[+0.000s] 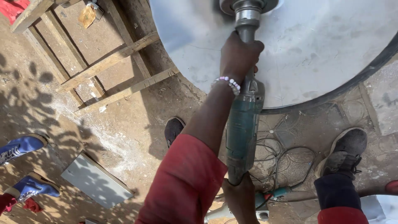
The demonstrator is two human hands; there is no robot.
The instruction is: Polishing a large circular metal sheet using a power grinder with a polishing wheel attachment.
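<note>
Both hands [240, 54] on green grinder [243, 124]

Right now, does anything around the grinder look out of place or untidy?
Yes. A loose tangle of cables lies on the dirt between the person's two shoes, right under the green angle grinder that the left hand and right hand hold against the round metal sheet. It looks easy to trip on.
</note>
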